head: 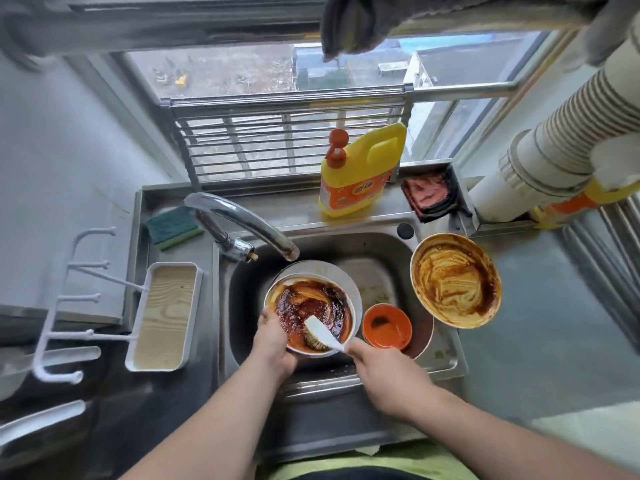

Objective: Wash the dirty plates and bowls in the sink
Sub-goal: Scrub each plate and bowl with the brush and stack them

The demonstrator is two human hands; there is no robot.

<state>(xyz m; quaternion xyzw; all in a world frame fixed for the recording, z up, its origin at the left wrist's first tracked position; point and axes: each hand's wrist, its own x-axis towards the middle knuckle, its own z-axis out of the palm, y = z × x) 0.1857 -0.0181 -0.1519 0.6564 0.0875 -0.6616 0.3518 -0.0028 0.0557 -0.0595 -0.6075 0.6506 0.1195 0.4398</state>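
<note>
Round white bowl [311, 315], inside coated in dark red-brown oily sauce with charred patches, sits over the steel sink basin [242, 289], just below the curved chrome tap [239, 220]. Bowl tilted, mouth facing up and toward the camera. A white plate [343, 278] shows behind and under it.

Left hand [273, 337] grips the bowl's near-left rim, thumb curled over the edge, fingers hidden underneath.

Right hand [384, 372] fingers closed round the handle of a white plastic dish brush [323, 332]. Brush long axis runs from lower right up to upper left; bristles face down into the sauce near the bowl's near side.

Small orange bowl [387, 326], smeared inside, sits upright just right of the white bowl. Large round tan bowl [456, 280], streaked brown, rests tilted on the sink's right edge.

Yellow detergent bottle with orange pump [360, 171] stands on the ledge behind; green-blue sponge [173, 226] left of the tap.
</note>
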